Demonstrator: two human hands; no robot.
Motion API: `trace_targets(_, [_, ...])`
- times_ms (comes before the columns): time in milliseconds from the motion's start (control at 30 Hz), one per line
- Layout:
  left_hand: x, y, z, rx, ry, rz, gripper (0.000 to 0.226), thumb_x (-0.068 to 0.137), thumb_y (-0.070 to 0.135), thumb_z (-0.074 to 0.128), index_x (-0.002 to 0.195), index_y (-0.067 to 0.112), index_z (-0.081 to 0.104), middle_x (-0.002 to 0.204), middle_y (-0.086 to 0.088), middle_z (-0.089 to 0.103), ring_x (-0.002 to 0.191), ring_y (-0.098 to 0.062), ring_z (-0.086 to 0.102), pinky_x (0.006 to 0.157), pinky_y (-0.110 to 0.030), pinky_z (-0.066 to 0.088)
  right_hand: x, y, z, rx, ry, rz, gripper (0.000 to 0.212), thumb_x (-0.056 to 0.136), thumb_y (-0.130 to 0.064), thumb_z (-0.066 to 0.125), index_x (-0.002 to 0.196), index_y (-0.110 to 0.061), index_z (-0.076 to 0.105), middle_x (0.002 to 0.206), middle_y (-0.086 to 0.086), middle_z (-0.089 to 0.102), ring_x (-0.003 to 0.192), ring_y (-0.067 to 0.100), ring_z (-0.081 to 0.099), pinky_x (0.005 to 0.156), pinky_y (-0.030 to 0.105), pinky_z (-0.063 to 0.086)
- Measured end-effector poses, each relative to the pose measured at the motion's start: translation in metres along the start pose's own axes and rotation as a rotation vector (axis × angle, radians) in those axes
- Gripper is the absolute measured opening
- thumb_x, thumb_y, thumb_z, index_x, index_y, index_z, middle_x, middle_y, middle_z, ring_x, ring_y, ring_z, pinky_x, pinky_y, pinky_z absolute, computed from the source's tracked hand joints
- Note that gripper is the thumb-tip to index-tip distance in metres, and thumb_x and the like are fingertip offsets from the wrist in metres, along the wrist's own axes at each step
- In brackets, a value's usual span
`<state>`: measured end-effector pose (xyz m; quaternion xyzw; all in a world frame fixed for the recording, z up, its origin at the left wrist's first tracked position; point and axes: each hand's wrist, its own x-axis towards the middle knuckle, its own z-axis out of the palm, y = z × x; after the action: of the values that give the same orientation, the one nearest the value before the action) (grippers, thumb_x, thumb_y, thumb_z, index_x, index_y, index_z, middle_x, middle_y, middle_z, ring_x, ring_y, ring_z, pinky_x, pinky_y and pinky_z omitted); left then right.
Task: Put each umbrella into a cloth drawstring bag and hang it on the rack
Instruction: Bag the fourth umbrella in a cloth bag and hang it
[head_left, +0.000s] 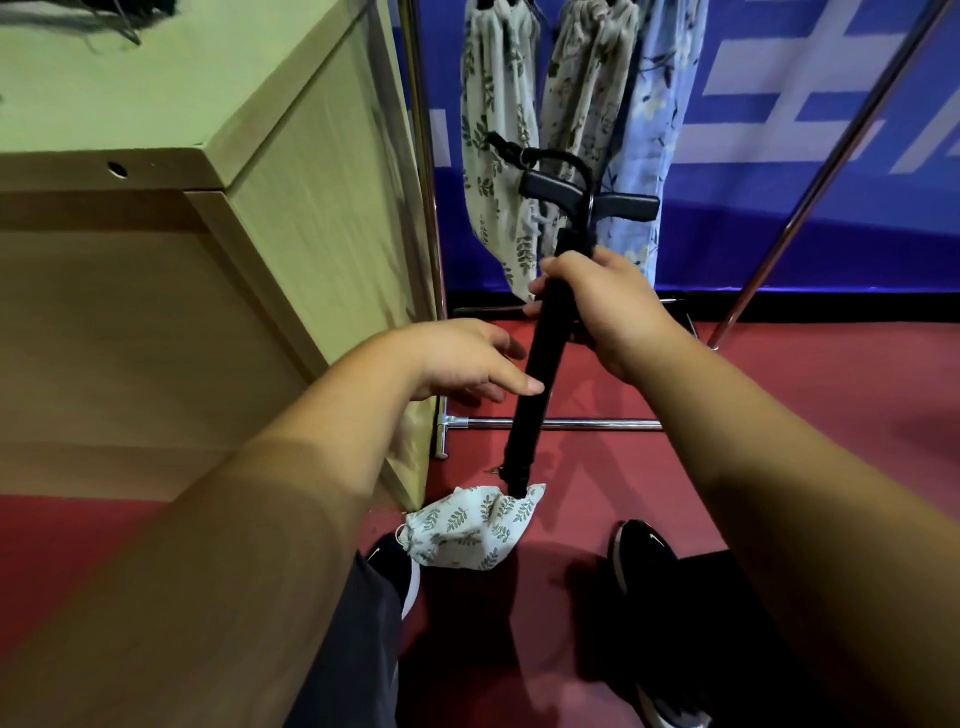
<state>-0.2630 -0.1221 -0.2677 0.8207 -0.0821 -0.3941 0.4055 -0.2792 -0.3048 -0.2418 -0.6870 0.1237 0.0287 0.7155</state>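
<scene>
My right hand grips the upper shaft of a folded black umbrella, which stands nearly upright with its T-shaped handle at the top. The umbrella's tip sits in the mouth of a white leaf-print drawstring bag bunched low near my feet. My left hand hovers beside the shaft with fingers extended, its thumb tip close to or touching the umbrella. Three filled cloth bags hang on the metal rack behind.
A wooden cabinet stands close on the left, its corner near the bag. The rack's chrome base bar crosses the red floor below the umbrella, and a slanted rack pole rises at right. A blue banner covers the back wall.
</scene>
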Motion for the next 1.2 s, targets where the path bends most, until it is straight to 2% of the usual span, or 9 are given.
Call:
trace_targets(100, [0.003, -0.004, 0.001, 0.058, -0.015, -0.031, 0.08, 0.065, 0.04, 0.093, 0.137, 0.022, 0.064, 0.113, -0.005, 0.078, 0.107, -0.019, 0.076, 0.09, -0.035, 0.056, 0.0, -0.001, 0.001, 0.036, 0.007, -0.027, 0.013, 0.098, -0.023, 0.061, 0.11, -0.016, 0.061, 0.098, 0.007, 0.08, 0.088, 0.028, 0.081, 0.075, 0.042, 0.062])
trace_targets(233, [0.005, -0.009, 0.005, 0.136, -0.052, -0.098, 0.047, 0.081, 0.03, 0.092, 0.121, 0.02, 0.069, 0.108, -0.006, 0.075, 0.106, -0.023, 0.072, 0.087, -0.035, 0.051, 0.0, -0.002, 0.0, 0.091, 0.019, -0.054, 0.019, 0.096, -0.021, 0.06, 0.113, -0.013, 0.061, 0.097, 0.011, 0.079, 0.09, 0.032, 0.081, 0.1, 0.063, 0.058])
trace_targets(300, [0.002, -0.009, 0.006, 0.166, -0.077, -0.123, 0.039, 0.084, 0.03, 0.089, 0.117, 0.022, 0.07, 0.105, -0.002, 0.072, 0.102, -0.02, 0.068, 0.085, -0.033, 0.049, -0.001, -0.004, -0.002, 0.169, 0.005, -0.055, 0.024, 0.092, -0.019, 0.06, 0.114, -0.009, 0.061, 0.09, 0.01, 0.075, 0.086, 0.034, 0.079, 0.099, 0.063, 0.057])
trace_targets(433, [-0.003, -0.012, 0.012, 0.253, -0.147, -0.192, 0.053, 0.084, 0.033, 0.09, 0.128, 0.016, 0.067, 0.104, -0.007, 0.07, 0.095, -0.021, 0.061, 0.072, -0.029, 0.047, -0.003, -0.009, -0.005, 0.336, -0.021, -0.057, 0.025, 0.093, -0.018, 0.063, 0.115, -0.005, 0.058, 0.081, 0.013, 0.065, 0.073, 0.033, 0.068, 0.082, 0.058, 0.061])
trace_targets(500, [-0.004, -0.013, 0.014, 0.289, -0.189, -0.208, 0.049, 0.085, 0.034, 0.088, 0.126, 0.018, 0.068, 0.108, -0.003, 0.074, 0.101, -0.021, 0.068, 0.074, -0.029, 0.051, -0.004, -0.011, -0.007, 0.344, -0.035, -0.052, 0.024, 0.097, -0.026, 0.066, 0.11, -0.008, 0.06, 0.08, 0.011, 0.061, 0.07, 0.03, 0.064, 0.08, 0.058, 0.063])
trace_targets(600, [-0.003, -0.014, 0.016, 0.266, -0.177, -0.2, 0.049, 0.084, 0.035, 0.089, 0.127, 0.023, 0.067, 0.122, -0.005, 0.076, 0.116, -0.023, 0.072, 0.086, -0.036, 0.055, -0.004, -0.012, -0.009, 0.243, -0.001, -0.044, 0.03, 0.095, -0.035, 0.072, 0.107, -0.01, 0.062, 0.078, 0.009, 0.062, 0.064, 0.028, 0.062, 0.071, 0.052, 0.061])
trace_targets(833, [-0.001, -0.02, 0.011, 0.322, -0.06, -0.175, 0.047, 0.087, 0.044, 0.085, 0.123, 0.017, 0.073, 0.115, -0.006, 0.075, 0.106, -0.022, 0.074, 0.087, -0.036, 0.058, -0.004, 0.006, -0.008, -0.14, -0.01, -0.044, 0.018, 0.087, -0.036, 0.074, 0.088, -0.019, 0.067, 0.068, 0.004, 0.066, 0.056, 0.025, 0.061, 0.062, 0.042, 0.055])
trace_targets(1033, [0.002, -0.039, 0.005, 0.331, -0.006, -0.205, 0.036, 0.093, 0.045, 0.079, 0.12, 0.021, 0.074, 0.12, -0.004, 0.074, 0.112, -0.026, 0.073, 0.092, -0.041, 0.061, -0.005, 0.037, -0.002, -0.441, -0.013, 0.037, 0.033, 0.086, -0.039, 0.072, 0.1, -0.009, 0.07, 0.073, 0.008, 0.07, 0.05, 0.024, 0.065, 0.058, 0.038, 0.057])
trace_targets(1200, [0.008, -0.072, 0.016, 0.388, -0.048, -0.281, 0.032, 0.095, 0.043, 0.078, 0.112, 0.016, 0.075, 0.115, -0.006, 0.077, 0.094, -0.022, 0.078, 0.088, -0.042, 0.061, -0.011, 0.089, 0.006, -0.632, -0.061, 0.163, 0.026, 0.089, -0.034, 0.069, 0.088, -0.008, 0.072, 0.08, 0.012, 0.077, 0.056, 0.025, 0.066, 0.066, 0.037, 0.06])
